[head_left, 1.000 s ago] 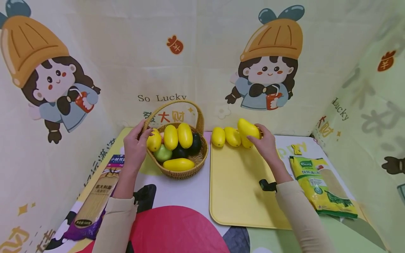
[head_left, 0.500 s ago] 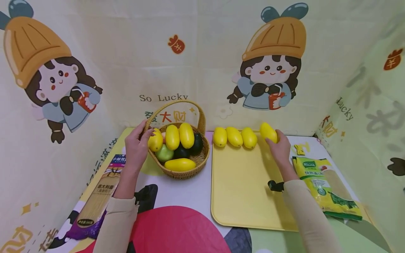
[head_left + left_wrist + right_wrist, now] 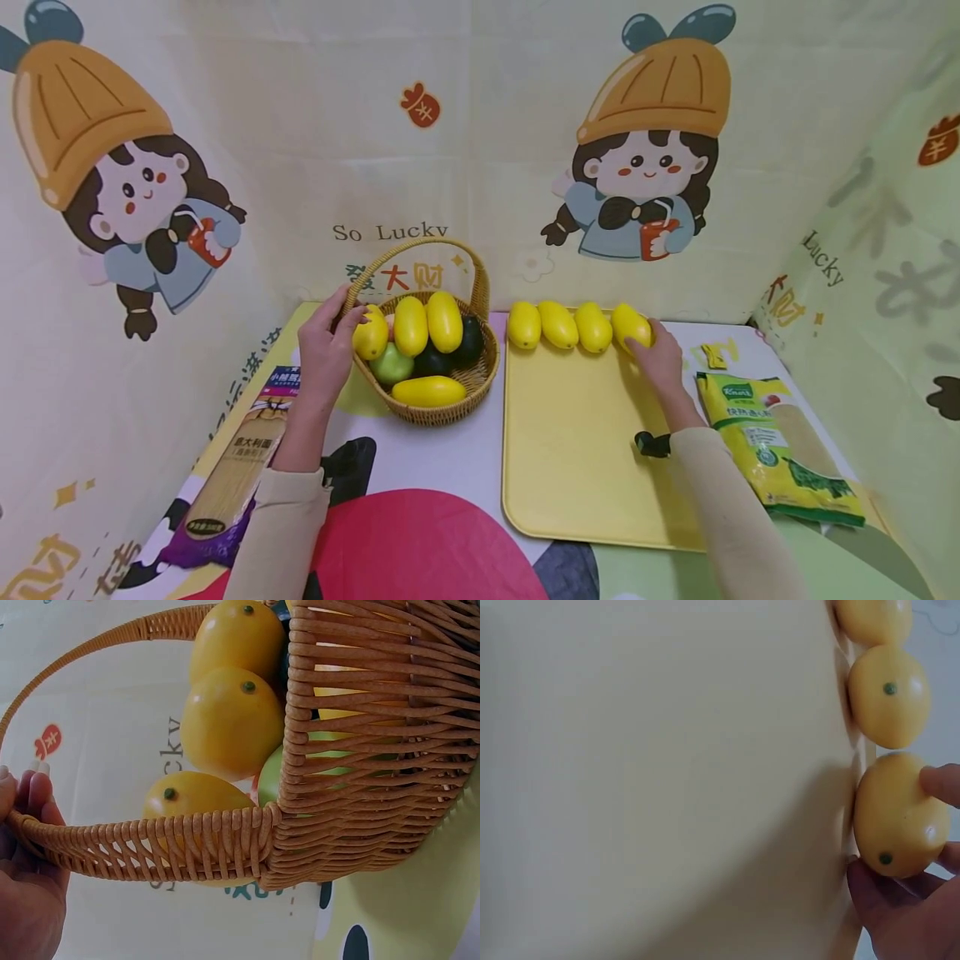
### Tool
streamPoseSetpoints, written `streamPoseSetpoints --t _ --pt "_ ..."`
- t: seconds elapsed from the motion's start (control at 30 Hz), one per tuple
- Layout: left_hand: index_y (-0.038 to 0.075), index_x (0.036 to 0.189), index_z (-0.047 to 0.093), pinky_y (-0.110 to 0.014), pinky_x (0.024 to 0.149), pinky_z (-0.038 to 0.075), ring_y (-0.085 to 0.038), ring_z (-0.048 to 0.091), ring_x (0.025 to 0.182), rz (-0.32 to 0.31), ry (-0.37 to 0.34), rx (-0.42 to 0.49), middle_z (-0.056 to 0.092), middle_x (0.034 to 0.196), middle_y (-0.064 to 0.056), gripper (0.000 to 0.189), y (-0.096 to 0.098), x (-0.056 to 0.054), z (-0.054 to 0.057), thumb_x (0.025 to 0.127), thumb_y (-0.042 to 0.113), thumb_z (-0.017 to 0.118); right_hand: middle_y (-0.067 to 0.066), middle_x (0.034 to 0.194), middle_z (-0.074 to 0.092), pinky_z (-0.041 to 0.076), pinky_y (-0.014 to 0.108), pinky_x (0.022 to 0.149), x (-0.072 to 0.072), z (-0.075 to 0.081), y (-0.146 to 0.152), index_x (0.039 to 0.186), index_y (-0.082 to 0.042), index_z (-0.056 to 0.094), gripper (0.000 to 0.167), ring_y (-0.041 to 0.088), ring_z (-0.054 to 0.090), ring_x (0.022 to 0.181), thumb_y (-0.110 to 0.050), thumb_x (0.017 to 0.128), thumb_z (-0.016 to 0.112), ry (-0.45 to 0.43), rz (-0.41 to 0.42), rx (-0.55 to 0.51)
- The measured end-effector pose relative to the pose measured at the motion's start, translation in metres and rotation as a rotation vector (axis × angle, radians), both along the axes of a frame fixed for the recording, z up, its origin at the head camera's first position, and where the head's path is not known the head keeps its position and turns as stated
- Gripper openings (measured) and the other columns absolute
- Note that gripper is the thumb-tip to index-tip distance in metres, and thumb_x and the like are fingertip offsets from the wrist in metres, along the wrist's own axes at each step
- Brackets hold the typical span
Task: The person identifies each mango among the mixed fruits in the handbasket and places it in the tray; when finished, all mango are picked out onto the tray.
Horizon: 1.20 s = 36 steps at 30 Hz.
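Observation:
My left hand (image 3: 327, 337) grips the side of the arched handle (image 3: 480, 279) of a wicker basket (image 3: 438, 415). Inside are several yellow mangoes (image 3: 410, 327), a green round fruit (image 3: 392, 364) and dark fruits (image 3: 431, 362). In the left wrist view the handle (image 3: 150, 844) passes between thumb and fingers. My right hand (image 3: 662, 362) holds a mango (image 3: 627, 323) by its right side at the far edge of a yellow tray (image 3: 577, 450). Left of it, three other mangoes (image 3: 558, 325) form a row. The right wrist view shows thumb and fingers around the held mango (image 3: 900, 817).
A pasta packet (image 3: 232, 467) lies at the left. On the right, beyond the tray, lie a green-and-yellow Knorr bag (image 3: 780, 446) and a small yellow packet (image 3: 713, 357). Printed cloth walls (image 3: 495, 167) stand behind and at both sides.
My right hand has carried the mango rightward from above the row, then lowered it to the row's right end. The left hand stays on the basket handle.

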<state>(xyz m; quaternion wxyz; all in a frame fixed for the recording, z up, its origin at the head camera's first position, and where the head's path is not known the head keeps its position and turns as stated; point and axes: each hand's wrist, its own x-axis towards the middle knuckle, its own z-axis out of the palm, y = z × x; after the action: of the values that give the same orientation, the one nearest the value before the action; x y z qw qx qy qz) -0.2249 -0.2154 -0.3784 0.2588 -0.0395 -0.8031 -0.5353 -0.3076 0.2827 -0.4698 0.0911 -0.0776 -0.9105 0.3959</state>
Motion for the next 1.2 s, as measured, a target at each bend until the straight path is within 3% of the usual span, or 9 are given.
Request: streamPoseSetpoints --t 0.13,0.3,0.57,0.83,1.03,1.2 --pt "0.013 0.15 0.044 -0.008 0.091 0.05 -0.003 0.06 0.097 -0.003 -0.015 0.008 0.063 0.125 -0.017 0.047 -0.001 0.0 0.0 0.104 0.018 0.052 0.026 0.16 0.027 0.023 0.057 0.123 -0.001 0.002 -0.001 0.158 -0.001 0.019 0.072 0.045 0.025 0.148 -0.042 0.104 0.043 -0.073 -0.007 -0.031" --pt "0.02 0.149 0.045 -0.007 0.09 0.05 -0.001 0.06 0.097 -0.01 0.002 0.004 0.065 0.123 -0.013 0.047 0.0 0.001 0.0 0.103 0.025 0.052 0.026 0.161 0.023 0.019 0.058 0.124 -0.003 0.003 -0.001 0.159 -0.002 0.015 0.073 0.045 0.022 0.149 -0.047 0.105 0.034 -0.093 -0.017 -0.05" --pt "0.022 0.149 0.045 -0.007 0.091 0.05 -0.003 0.061 0.098 -0.013 0.013 0.007 0.064 0.12 -0.011 0.047 -0.002 0.0 -0.003 0.103 0.028 0.053 0.03 0.155 0.031 0.022 0.057 0.122 -0.002 -0.002 0.001 0.156 0.002 0.023 0.064 0.046 0.029 0.144 -0.034 0.105 0.04 0.007 0.003 -0.042" --pt "0.02 0.15 0.044 -0.008 0.091 0.05 -0.004 0.06 0.1 -0.024 0.004 0.022 0.063 0.127 -0.016 0.048 -0.002 -0.002 -0.004 0.103 0.022 0.053 0.025 0.153 0.036 0.023 0.057 0.122 -0.003 -0.005 0.004 0.15 -0.001 0.038 0.053 0.043 0.031 0.143 -0.024 0.103 0.046 0.149 -0.002 -0.012" --pt "0.023 0.149 0.046 -0.013 0.093 0.053 -0.003 0.061 0.097 -0.022 0.041 0.016 0.063 0.123 -0.017 0.046 -0.001 -0.002 -0.004 0.103 0.027 0.053 0.025 0.15 0.042 0.026 0.059 0.12 -0.001 0.002 -0.004 0.146 0.001 0.044 0.048 0.044 0.035 0.142 -0.016 0.101 0.051 0.263 0.064 -0.022" --pt "0.023 0.148 0.047 -0.011 0.092 0.052 -0.004 0.061 0.097 -0.024 0.05 0.013 0.063 0.123 -0.018 0.046 -0.001 -0.002 -0.005 0.103 0.027 0.053 0.025 0.147 0.047 0.03 0.058 0.118 0.003 0.01 -0.022 0.143 0.0 0.049 0.047 0.043 0.039 0.14 -0.014 0.098 0.057 0.296 0.15 -0.016"
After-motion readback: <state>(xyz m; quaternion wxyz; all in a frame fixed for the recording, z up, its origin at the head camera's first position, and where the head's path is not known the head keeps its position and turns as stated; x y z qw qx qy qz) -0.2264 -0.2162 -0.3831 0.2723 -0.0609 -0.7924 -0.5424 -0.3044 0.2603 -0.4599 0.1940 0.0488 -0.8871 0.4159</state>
